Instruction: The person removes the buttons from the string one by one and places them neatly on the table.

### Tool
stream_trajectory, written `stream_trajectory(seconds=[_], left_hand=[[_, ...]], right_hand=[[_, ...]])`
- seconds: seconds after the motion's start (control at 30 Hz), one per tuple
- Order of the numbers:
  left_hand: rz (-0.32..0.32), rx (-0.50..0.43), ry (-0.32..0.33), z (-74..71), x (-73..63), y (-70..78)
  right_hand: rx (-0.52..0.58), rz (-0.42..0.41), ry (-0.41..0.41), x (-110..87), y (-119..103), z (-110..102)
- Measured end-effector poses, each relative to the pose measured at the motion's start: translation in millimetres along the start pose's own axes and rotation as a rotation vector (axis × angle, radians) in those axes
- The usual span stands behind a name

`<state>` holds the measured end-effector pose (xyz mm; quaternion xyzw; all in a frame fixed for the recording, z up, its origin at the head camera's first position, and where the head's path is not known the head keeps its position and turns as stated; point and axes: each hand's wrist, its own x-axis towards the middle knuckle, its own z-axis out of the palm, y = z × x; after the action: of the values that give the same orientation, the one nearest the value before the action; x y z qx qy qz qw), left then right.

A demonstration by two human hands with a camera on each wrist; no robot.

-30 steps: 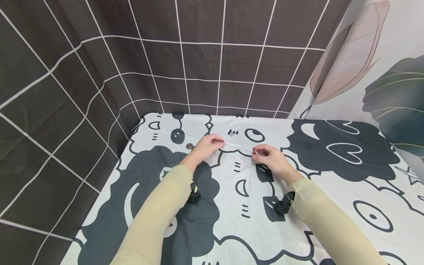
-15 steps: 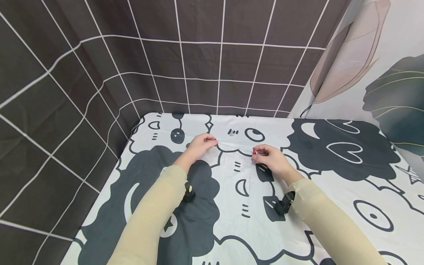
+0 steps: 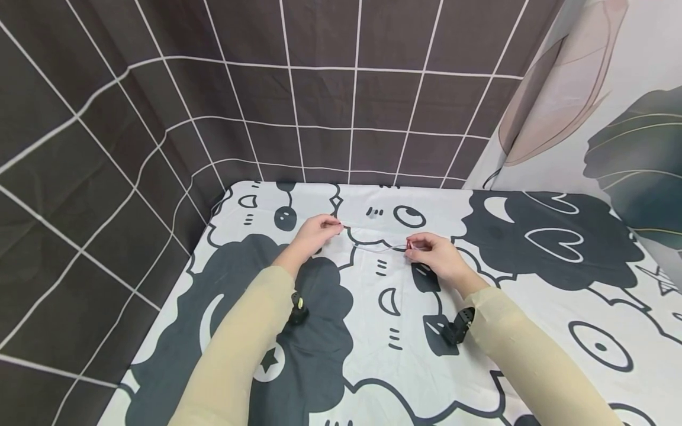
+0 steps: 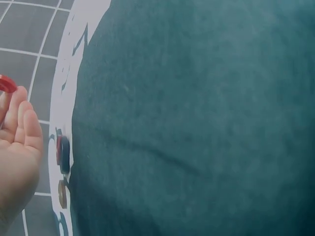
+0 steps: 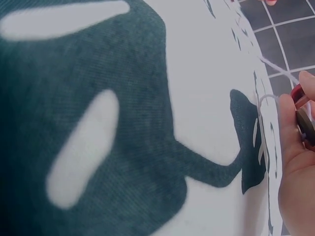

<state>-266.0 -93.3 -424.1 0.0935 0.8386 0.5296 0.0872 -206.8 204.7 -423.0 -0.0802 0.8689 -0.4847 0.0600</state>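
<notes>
One red disc (image 4: 7, 83) is up at the fingertips of the left hand (image 3: 317, 234), pinched, out over the patterned cloth (image 3: 426, 378)! Across to the right, the right hand (image 3: 439, 254) grips a second red disc (image 5: 298, 94) with a brown disc (image 5: 306, 125) against it, and a pale cord (image 3: 373, 251) trails leftward, short of the left hand. What's called for now, I'd judge: pinch that cord close to its free end so it can't flop, and hold the right-hand grip firm or those pieces could slide. Bright red, round, flat as a button, though the left one is cropped, so I can't make out any hole. Beyond it, a dark blue disc (image 4: 65, 155) and a tan disc (image 4: 62, 194) on the cloth.
</notes>
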Motion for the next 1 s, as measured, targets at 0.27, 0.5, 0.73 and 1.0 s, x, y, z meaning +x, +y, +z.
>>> stream_trajectory(seconds=[0.27, 0.5, 0.73, 1.0], left_hand=[[0.014, 0.027, 0.030, -6.3, 0.3, -1.3], [0.003, 0.040, 0.041, -10.9, 0.6, -2.3], [-0.013, 0.077, 0.057, -16.5, 1.2, -7.6], [0.008, 0.152, 0.081, -25.6, 0.1, -15.6]], right_hand=[[-0.002, 0.012, -0.003, -2.4, -5, 0], [0.003, 0.003, 0.007, 5.3, 13, 2], [-0.004, 0.010, 0.014, 5.4, 13, 2], [-0.003, 0.013, 0.011, 4.0, 9, 2]])
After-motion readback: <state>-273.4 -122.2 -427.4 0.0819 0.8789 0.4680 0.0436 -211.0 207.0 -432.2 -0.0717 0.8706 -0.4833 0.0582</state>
